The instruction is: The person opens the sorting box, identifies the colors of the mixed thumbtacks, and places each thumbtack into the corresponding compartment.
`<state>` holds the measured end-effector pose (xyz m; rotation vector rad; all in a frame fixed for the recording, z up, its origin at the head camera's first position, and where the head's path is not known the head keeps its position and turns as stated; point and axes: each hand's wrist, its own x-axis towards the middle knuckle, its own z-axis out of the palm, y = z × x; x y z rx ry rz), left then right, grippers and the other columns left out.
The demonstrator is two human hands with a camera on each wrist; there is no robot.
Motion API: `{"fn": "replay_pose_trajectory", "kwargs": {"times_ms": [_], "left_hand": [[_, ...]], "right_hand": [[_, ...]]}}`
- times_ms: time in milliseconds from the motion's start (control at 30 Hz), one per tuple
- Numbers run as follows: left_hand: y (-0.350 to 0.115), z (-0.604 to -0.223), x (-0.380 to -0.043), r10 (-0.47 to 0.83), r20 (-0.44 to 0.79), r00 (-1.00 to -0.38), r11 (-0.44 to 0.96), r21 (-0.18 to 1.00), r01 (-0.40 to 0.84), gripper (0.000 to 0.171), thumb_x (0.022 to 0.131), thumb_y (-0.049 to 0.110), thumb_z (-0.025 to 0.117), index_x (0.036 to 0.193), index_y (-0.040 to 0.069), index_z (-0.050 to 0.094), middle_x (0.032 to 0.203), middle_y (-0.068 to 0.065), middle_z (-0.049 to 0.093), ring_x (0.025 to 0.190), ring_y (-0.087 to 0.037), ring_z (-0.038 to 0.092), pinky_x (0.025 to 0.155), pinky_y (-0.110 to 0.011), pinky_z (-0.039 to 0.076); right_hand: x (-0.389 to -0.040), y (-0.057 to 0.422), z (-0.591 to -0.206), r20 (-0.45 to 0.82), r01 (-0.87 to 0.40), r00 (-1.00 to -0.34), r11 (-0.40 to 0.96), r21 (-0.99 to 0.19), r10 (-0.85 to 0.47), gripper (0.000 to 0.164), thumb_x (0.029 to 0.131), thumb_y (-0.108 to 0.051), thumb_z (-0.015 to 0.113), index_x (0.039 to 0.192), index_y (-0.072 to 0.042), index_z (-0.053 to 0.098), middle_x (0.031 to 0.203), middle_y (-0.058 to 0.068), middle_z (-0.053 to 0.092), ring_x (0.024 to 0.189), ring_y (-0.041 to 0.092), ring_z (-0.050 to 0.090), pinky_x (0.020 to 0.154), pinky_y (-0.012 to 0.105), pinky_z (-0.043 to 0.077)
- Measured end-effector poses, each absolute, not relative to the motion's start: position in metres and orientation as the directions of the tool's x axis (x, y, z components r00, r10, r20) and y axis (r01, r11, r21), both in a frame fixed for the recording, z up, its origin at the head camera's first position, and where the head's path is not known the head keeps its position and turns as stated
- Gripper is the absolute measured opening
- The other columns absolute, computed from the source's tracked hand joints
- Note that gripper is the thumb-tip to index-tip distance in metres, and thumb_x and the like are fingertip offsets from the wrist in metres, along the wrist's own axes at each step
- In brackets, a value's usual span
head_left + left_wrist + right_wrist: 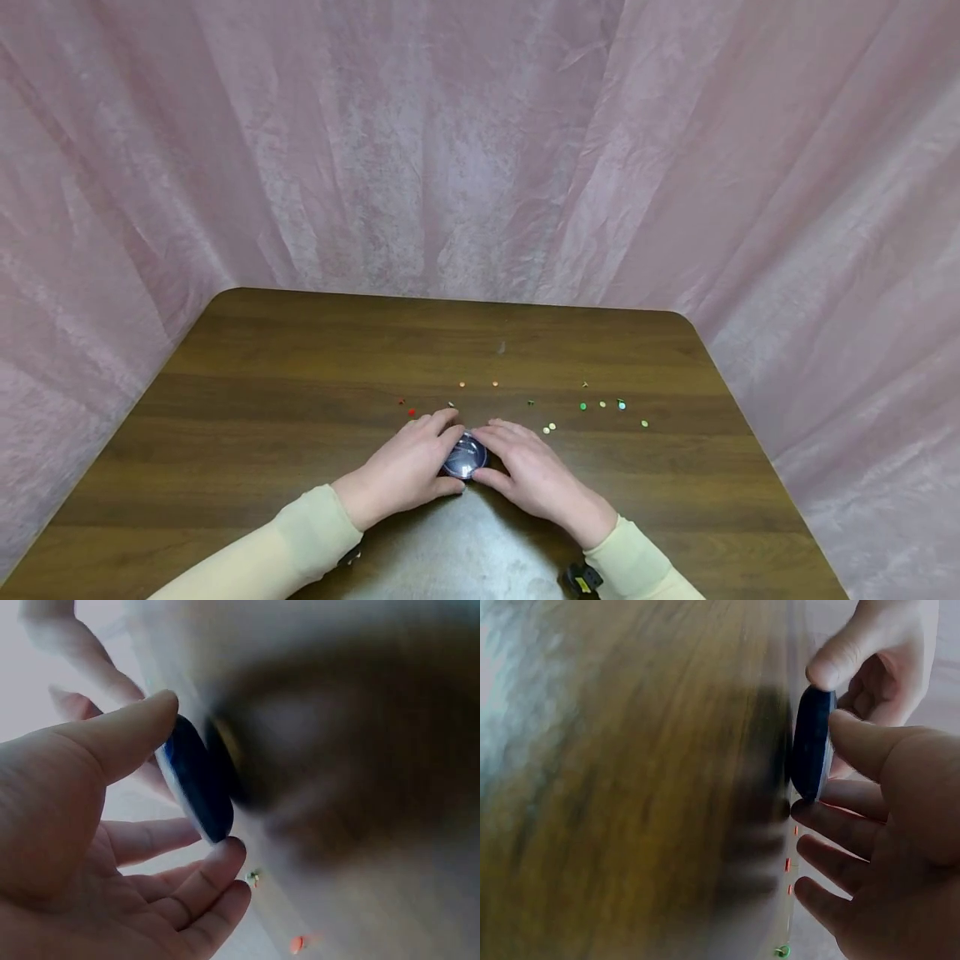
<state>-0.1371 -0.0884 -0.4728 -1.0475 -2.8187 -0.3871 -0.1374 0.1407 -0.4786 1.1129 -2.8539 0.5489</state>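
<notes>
A small round dark blue case (466,457) with a glossy, see-through top is in front of me, near the middle of the table. My left hand (408,462) holds its left side between thumb and fingers. From the right, my right hand (532,471) grips the opposite side, its thumb and index finger at the rim. Seen edge-on in the left wrist view, the case (196,780) is close over the tabletop, its reflection beside it. The right wrist view shows the thumbs of both hands on the rim of the case (812,742).
Small thumbtacks lie scattered on the wooden table (300,358) beyond my hands. A red one (412,412) is near the left fingers; a green one (582,407) and several yellowish ones (552,427) lie to the right. A pink curtain (450,167) hangs behind the table.
</notes>
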Motion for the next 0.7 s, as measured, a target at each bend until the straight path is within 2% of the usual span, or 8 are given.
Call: {"fn": "replay_pose_trajectory", "kwargs": {"times_ms": [133, 333, 700], "left_hand": [[-0.0869, -0.4741, -0.1301, 0.636, 0.179, -0.750, 0.714, 0.232, 0.661, 0.072, 0.081, 0.045, 0.079, 0.133, 0.000, 0.058, 0.138, -0.018, 0.053, 0.119, -0.032, 0.057, 0.100, -0.046, 0.044], [-0.0862, -0.4779, -0.1279, 0.641, 0.248, -0.726, 0.694, 0.215, 0.687, 0.061, 0.085, 0.044, 0.077, 0.128, 0.004, 0.061, 0.126, -0.006, 0.060, 0.110, -0.020, 0.059, 0.095, -0.035, 0.048], [-0.0867, -0.4774, -0.1276, 0.657, 0.229, -0.718, 0.696, 0.183, 0.694, 0.062, 0.084, 0.045, 0.076, 0.127, 0.003, 0.063, 0.123, -0.005, 0.062, 0.110, -0.019, 0.060, 0.094, -0.033, 0.049]], "right_hand": [[-0.1375, 0.1439, -0.4792, 0.136, -0.651, -0.751, 0.688, -0.320, -0.647, 0.062, 0.093, -0.046, 0.065, 0.143, -0.011, 0.055, 0.139, 0.002, 0.057, 0.136, 0.026, 0.045, 0.113, 0.041, 0.030], [-0.1387, 0.1453, -0.4796, 0.164, -0.670, -0.735, 0.667, -0.325, -0.659, 0.071, 0.084, -0.049, 0.075, 0.142, -0.011, 0.057, 0.137, -0.001, 0.059, 0.128, 0.019, 0.051, 0.107, 0.035, 0.038], [-0.1380, 0.1417, -0.4846, 0.240, -0.693, -0.720, 0.658, -0.294, -0.651, 0.069, 0.079, -0.047, 0.080, 0.134, -0.010, 0.063, 0.128, -0.001, 0.063, 0.119, 0.016, 0.056, 0.100, 0.030, 0.043]]}}
